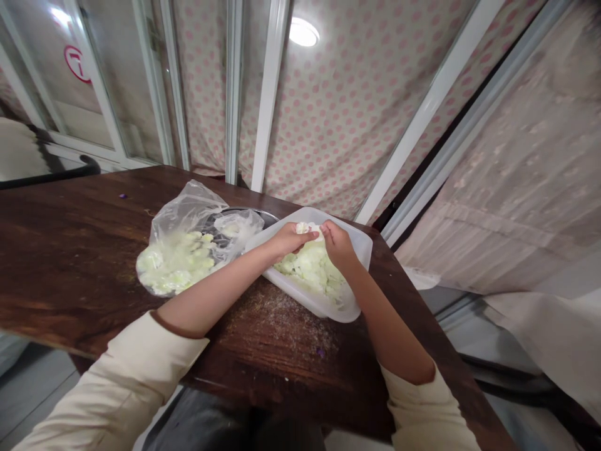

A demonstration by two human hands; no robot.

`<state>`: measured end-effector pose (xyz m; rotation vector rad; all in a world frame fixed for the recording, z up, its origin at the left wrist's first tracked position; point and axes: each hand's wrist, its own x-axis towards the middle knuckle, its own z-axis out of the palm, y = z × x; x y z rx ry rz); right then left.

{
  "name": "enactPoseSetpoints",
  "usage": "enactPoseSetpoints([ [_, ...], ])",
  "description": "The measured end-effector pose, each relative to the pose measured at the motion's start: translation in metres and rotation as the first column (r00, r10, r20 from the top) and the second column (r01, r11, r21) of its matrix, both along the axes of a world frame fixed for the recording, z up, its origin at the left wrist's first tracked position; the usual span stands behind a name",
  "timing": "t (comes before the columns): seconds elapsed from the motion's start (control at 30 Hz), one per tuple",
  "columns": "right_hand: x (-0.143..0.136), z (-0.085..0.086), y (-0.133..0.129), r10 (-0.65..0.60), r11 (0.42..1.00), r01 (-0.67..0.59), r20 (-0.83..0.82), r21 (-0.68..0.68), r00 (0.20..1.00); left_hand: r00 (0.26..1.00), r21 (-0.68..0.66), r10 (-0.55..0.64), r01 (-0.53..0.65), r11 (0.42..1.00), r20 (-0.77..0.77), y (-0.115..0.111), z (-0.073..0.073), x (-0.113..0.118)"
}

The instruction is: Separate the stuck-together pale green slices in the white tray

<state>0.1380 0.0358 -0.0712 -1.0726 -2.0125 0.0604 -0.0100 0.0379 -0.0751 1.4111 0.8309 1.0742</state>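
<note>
A white translucent plastic tub (364, 257) stands on the dark wooden table, with pale green and white vegetable pieces (312, 268) inside, probably cauliflower florets. Above its far part, my left hand (292, 240) pinches one side of a whitish piece (307, 229). The fingers of my right hand (334, 241) are closed on the other side of that same piece. To the left of the tub lies a clear plastic bag (181, 216) holding more pale green pieces (176, 263). Part of the bag rests over a round metal dish (256, 215), which is mostly hidden.
Whitish crumbs (286, 319) are scattered on the wooden table (70, 250) in front of the tub. Small purple bits lie near the front and at the far left. Behind the table are framed glass panels and a pink-dotted curtain (328, 125). Cloth-covered furniture stands at the right.
</note>
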Motion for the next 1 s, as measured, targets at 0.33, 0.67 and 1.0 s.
enactPoseSetpoints([
  [0.33,0.002,-0.004,0.007,0.034,0.958,-0.108,-0.270,-0.264,0.962,0.999,0.057,0.032,-0.030,0.998,-0.031,-0.001,-0.002,-0.001],
  [0.67,0.007,-0.004,0.007,-0.129,0.987,0.106,-0.203,-0.123,0.971,0.995,0.056,0.081,-0.077,0.995,-0.064,0.001,-0.002,-0.001],
  [1.0,0.005,-0.007,0.012,-0.017,0.967,-0.064,-0.316,-0.245,0.949,0.996,0.082,0.050,-0.045,0.996,-0.067,-0.002,0.000,-0.001],
])
